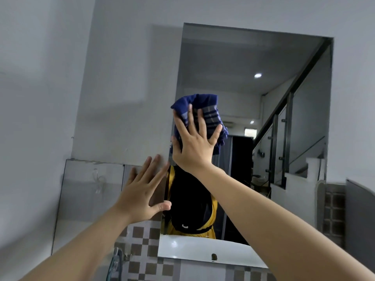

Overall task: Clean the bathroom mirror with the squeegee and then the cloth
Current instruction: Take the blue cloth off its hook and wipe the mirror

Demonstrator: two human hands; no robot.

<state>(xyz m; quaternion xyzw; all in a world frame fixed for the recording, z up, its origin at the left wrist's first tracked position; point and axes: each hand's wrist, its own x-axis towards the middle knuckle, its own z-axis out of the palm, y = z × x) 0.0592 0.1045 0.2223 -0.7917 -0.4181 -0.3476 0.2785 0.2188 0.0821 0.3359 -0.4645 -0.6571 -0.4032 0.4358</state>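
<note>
We wipe the mirror [253,63] w/ one blue cloth [203,110].
Right hand [194,147], fingers spread straight, presses the cloth flat on the glass near its left edge; left hand [142,193] lies open on the wall tile just beside the mirror, holding nothing. No readable writing.

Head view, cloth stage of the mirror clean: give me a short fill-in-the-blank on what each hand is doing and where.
1. The right hand presses a blue striped ____ against the mirror.
2. The left hand lies flat with its fingers ____, holding nothing.
3. The left hand sits at the mirror's ____ edge.
4. Below the left hand the wall tiles show a brown and white ____ pattern.

Missing words: cloth; spread; left; checkered
</note>
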